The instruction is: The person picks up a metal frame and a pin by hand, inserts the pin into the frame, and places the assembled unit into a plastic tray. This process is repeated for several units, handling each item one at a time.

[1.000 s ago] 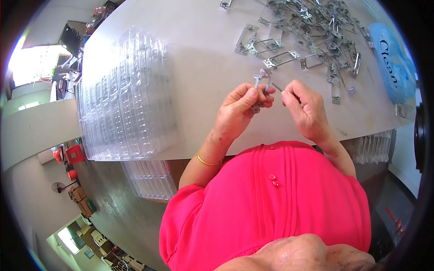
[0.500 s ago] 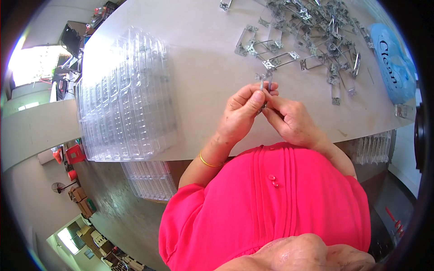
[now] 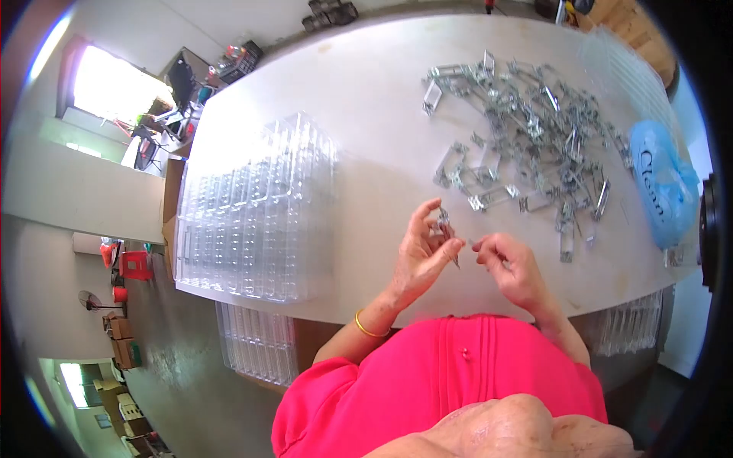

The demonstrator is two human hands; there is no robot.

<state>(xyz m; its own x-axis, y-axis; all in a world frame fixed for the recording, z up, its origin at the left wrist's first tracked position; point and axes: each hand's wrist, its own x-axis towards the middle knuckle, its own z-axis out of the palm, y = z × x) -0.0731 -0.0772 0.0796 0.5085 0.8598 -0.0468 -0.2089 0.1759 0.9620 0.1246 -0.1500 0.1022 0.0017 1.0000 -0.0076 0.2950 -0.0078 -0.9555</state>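
The work in hand looked to me like fine fingertip handling of a small metal bracket [image 3: 444,222], held up just above the desk [image 3: 382,122] in front of the person's body. The left hand [image 3: 416,263] was clamped on it between thumb and fingers, with part of it poking out above the grip and a pointed end below the thumb. The right hand [image 3: 513,267] stood near but apart, thumb and forefinger pinched on a slim piece [image 3: 470,243] whose short tip faced the bracket; the rest was hidden in the fingers. I judged that bringing the two pieces closer would call for a steady left hold and careful right-hand aim. Beyond the hands, mostly ahead of the right one, spread a loose tangle of metal brackets [image 3: 532,122], its nearest pieces lying just past the left fingertips. Well to the left of the left hand stood a stack of clear plastic trays [image 3: 256,217], while a blue bag [image 3: 663,183] sat out beyond the right hand, to its right.
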